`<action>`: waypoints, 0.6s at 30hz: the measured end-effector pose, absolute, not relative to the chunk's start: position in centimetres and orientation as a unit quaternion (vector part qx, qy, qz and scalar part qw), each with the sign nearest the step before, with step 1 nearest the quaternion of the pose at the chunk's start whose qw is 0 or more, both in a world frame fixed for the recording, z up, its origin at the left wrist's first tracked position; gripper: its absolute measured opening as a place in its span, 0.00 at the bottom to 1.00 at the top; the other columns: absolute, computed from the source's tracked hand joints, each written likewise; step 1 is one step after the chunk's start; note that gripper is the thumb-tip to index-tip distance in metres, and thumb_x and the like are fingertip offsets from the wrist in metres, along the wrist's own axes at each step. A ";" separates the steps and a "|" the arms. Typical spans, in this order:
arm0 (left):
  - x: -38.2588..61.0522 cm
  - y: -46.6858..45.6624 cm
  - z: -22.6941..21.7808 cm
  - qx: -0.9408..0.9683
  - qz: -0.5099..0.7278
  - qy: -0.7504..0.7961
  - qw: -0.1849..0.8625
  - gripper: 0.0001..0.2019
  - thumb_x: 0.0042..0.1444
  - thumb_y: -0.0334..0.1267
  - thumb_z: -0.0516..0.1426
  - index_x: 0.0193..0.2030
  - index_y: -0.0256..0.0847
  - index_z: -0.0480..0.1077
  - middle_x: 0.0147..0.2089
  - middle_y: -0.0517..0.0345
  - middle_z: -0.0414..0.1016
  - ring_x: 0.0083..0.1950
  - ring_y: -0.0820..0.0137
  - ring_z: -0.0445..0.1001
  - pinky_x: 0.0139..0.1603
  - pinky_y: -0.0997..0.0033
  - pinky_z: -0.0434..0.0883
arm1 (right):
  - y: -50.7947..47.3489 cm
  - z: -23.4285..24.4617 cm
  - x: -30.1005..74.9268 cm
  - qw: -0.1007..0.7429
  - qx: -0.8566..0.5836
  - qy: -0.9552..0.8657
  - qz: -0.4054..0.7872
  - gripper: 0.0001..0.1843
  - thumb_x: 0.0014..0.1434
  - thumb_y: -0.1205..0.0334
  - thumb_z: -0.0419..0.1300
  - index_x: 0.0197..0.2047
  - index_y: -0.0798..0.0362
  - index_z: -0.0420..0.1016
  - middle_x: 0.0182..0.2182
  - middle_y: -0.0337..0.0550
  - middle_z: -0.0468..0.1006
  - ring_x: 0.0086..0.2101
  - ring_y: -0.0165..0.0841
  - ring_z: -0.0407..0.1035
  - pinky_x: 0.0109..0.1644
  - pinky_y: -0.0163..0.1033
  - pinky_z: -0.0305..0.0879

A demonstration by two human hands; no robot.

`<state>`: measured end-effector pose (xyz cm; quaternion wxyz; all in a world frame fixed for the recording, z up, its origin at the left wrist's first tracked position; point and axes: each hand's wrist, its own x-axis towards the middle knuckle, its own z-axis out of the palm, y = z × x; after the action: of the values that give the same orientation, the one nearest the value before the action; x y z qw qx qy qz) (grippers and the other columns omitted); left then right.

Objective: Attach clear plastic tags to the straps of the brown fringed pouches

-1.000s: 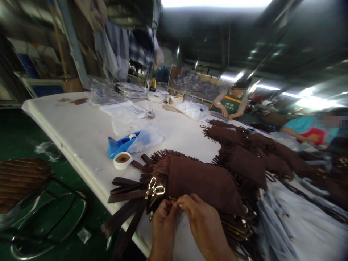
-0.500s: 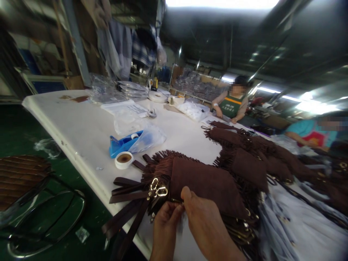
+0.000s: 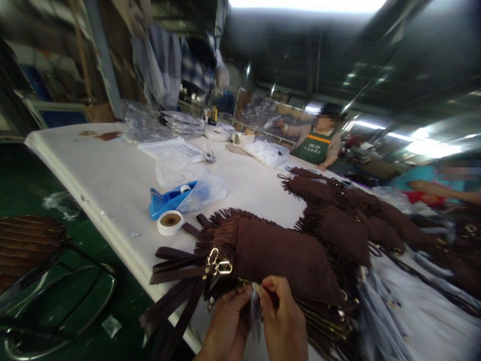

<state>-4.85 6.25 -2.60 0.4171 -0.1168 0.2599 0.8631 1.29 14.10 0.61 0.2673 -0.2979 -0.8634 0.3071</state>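
A brown suede fringed bag (image 3: 281, 253) lies on top of a stack at the near edge of the white table (image 3: 112, 175). Its brown straps (image 3: 176, 273) hang over the edge, joined by gold clasps (image 3: 218, 264). My left hand (image 3: 225, 326) and my right hand (image 3: 283, 321) meet just below the bag's near edge. Both pinch a small pale, thin piece (image 3: 255, 306) between their fingertips; I cannot make out what it is.
A blue tape dispenser (image 3: 169, 199), a tape roll (image 3: 170, 222) and clear plastic bags (image 3: 203, 190) lie beyond the straps. More fringed bags (image 3: 338, 220) stretch to the right. Two other people (image 3: 317, 143) work at the far side. A chair (image 3: 33, 271) stands at the left.
My hands have dropped slightly toward the frame's bottom and now hold the pale piece stretched between them. The far person has raised an arm with a clear bag.
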 end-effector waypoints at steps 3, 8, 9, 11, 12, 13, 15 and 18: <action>-4.6 6.4 -2.9 -0.112 0.870 0.309 0.366 0.11 0.44 0.39 0.70 0.31 0.34 0.77 0.32 0.51 0.78 0.36 0.65 0.76 0.38 0.72 0.71 | 12.7 -0.2 1.3 0.323 -0.303 -0.854 0.272 0.15 0.67 0.49 0.47 0.39 0.47 0.70 0.35 0.40 0.77 0.35 0.35 0.73 0.41 0.37 0.65; -4.5 6.4 -2.7 -0.082 0.852 0.416 0.308 0.15 0.42 0.45 0.70 0.29 0.36 0.76 0.30 0.53 0.77 0.34 0.67 0.73 0.39 0.73 0.70 | 11.8 -2.0 1.7 0.331 -0.289 -0.882 0.173 0.20 0.70 0.49 0.43 0.45 0.47 0.73 0.36 0.43 0.78 0.36 0.38 0.74 0.38 0.39 0.63; -4.5 6.2 -2.5 -0.074 0.843 0.441 0.298 0.16 0.42 0.47 0.70 0.29 0.36 0.75 0.29 0.53 0.76 0.34 0.67 0.73 0.39 0.73 0.70 | 11.9 -2.3 1.8 0.328 -0.275 -0.888 0.168 0.20 0.70 0.50 0.43 0.46 0.48 0.73 0.37 0.45 0.78 0.36 0.38 0.74 0.39 0.39 0.64; -4.5 6.0 -2.2 -0.059 0.827 0.480 0.286 0.17 0.42 0.49 0.70 0.29 0.36 0.75 0.29 0.54 0.76 0.34 0.67 0.72 0.38 0.73 0.69 | 12.2 -2.9 2.1 0.324 -0.235 -0.900 0.170 0.18 0.70 0.53 0.44 0.49 0.50 0.72 0.41 0.48 0.79 0.39 0.39 0.74 0.42 0.41 0.66; -4.4 5.9 -2.1 -0.053 0.823 0.488 0.285 0.17 0.43 0.49 0.69 0.29 0.36 0.75 0.30 0.55 0.75 0.34 0.67 0.71 0.38 0.73 0.69 | 12.3 -3.1 2.3 0.323 -0.216 -0.905 0.173 0.16 0.70 0.55 0.45 0.51 0.51 0.70 0.43 0.50 0.78 0.42 0.40 0.73 0.45 0.43 0.67; -4.4 5.8 -2.1 -0.050 0.823 0.488 0.286 0.17 0.44 0.49 0.69 0.30 0.37 0.75 0.30 0.56 0.75 0.34 0.68 0.71 0.38 0.74 0.69 | 12.3 -3.4 2.5 0.322 -0.200 -0.909 0.176 0.16 0.70 0.57 0.46 0.53 0.51 0.69 0.46 0.51 0.77 0.44 0.41 0.73 0.47 0.44 0.68; -4.3 5.7 -2.3 -0.051 0.828 0.476 0.291 0.16 0.45 0.48 0.69 0.31 0.38 0.75 0.30 0.57 0.74 0.34 0.70 0.70 0.38 0.76 0.68 | 12.3 -3.8 2.7 0.323 -0.179 -0.911 0.181 0.17 0.69 0.58 0.46 0.57 0.52 0.65 0.48 0.53 0.76 0.47 0.42 0.72 0.50 0.46 0.69; -4.2 5.7 -2.5 -0.058 0.835 0.457 0.301 0.14 0.45 0.46 0.69 0.31 0.37 0.76 0.32 0.57 0.74 0.35 0.70 0.71 0.39 0.77 0.68 | 12.0 -4.5 2.7 0.328 -0.181 -0.911 0.174 0.20 0.69 0.57 0.46 0.61 0.52 0.60 0.48 0.56 0.76 0.47 0.44 0.73 0.49 0.48 0.72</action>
<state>-4.16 5.66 -2.47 0.3010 -0.0579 0.4566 0.8352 2.66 12.01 -4.49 0.3280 -0.1805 -0.9109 0.1736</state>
